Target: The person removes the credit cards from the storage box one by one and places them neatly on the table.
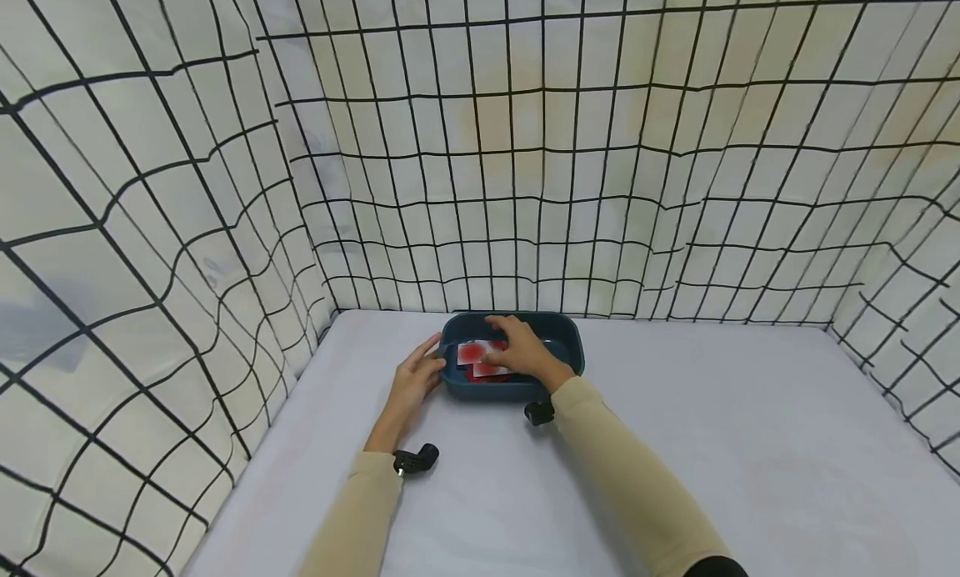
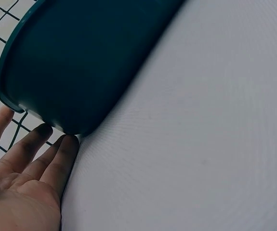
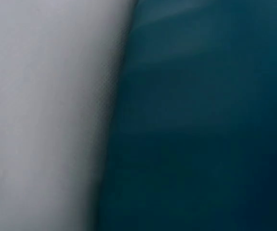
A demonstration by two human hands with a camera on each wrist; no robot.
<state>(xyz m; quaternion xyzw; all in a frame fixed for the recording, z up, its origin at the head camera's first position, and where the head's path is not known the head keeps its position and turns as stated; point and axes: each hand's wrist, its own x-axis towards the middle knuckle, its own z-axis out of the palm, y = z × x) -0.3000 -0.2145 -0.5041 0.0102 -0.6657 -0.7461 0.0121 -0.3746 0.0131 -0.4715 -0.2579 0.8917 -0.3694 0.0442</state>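
Note:
A dark teal plastic bin (image 1: 512, 391) stands on the white table near its far edge. Inside its left half lie several red-and-white packets or cards (image 1: 471, 354), partly overlapping. My left hand (image 1: 415, 379) is at the bin's left end. In the left wrist view the fingertips of that hand (image 2: 27, 178) touch the bin's outer wall (image 2: 80, 62), with another digit at the rim. My right hand (image 1: 522, 349) reaches into the bin over the packets, its thumb at one of them and its fingers spread above. The right wrist view is blurred and shows only the bin's side (image 3: 191, 120).
White cloth covers the table (image 1: 675, 444). Black netting (image 1: 540, 152) over pale sheeting rises behind the table and along both sides, close behind the bin. Each wrist carries a small black camera, the left one (image 1: 416, 460) near the tabletop.

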